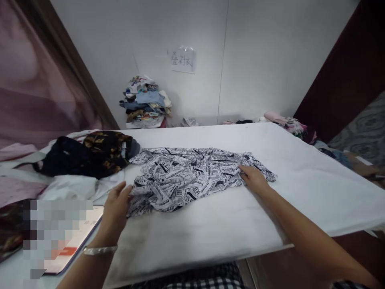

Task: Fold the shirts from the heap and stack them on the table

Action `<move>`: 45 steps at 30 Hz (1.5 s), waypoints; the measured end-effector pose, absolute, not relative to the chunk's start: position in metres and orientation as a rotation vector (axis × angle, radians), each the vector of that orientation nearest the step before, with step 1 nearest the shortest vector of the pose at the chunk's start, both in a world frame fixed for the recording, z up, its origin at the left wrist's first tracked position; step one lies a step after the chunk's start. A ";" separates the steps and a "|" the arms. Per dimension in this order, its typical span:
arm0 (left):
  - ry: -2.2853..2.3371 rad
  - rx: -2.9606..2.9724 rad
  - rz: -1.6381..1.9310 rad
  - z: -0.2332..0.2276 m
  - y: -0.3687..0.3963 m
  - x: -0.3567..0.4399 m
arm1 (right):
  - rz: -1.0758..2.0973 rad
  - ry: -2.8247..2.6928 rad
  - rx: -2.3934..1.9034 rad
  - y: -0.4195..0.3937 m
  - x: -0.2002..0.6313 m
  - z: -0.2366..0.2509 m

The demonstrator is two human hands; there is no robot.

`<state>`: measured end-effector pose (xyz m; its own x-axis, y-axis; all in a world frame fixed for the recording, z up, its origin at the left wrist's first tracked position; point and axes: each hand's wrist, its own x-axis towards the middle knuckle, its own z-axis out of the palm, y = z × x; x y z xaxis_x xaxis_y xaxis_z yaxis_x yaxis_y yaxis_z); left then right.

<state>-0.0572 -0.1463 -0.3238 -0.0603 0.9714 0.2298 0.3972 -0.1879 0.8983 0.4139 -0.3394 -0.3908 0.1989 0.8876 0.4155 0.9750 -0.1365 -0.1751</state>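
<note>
A black-and-white printed garment (192, 176) of thin, crumpled fabric, covered in newspaper-like lettering, lies spread flat at the middle of a desk (300, 180) draped in smooth white cloth. Its outline is irregular, wider than it is deep, with wrinkles radiating from the centre.

The left hand (116, 206) rests at the garment's 8 o'clock corner, fingers together and curled on the cloth edge, thumb up; whether it pinches the fabric cannot be told. A thin metal bangle (100, 250) circles that wrist. The right hand (254, 178) lies at the garment's 3 o'clock edge, fingers loosely bent and pressing the fabric down onto the desk.

At 10 o'clock from the garment sits a soft heap of dark clothes (90, 154), navy and black with gold-brown patterning. At 12 o'clock, against the pale wall, stands a tall untidy pile of folded clothes (146, 102), with a paper sign (183, 60) taped above it. At 2 o'clock lies pink fabric (284, 122), bunched loosely.
</note>
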 end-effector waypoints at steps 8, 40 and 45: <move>1.352 2.596 0.526 -0.322 -0.134 -0.033 | -0.312 -1.747 -2.058 -0.326 0.415 -0.381; 1.317 2.458 0.216 -0.336 -0.101 0.175 | -0.355 -1.344 -2.091 -0.367 0.438 -0.416; 1.289 2.525 0.327 -0.326 -0.099 0.142 | -0.325 -1.265 -2.136 -0.367 0.438 -0.414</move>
<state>0.1423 -0.0993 -0.3263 0.5746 0.8154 0.0705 0.7503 -0.5592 0.3527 0.4382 -0.3673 -0.4138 0.5092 0.7002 0.5004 0.8547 -0.3430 -0.3897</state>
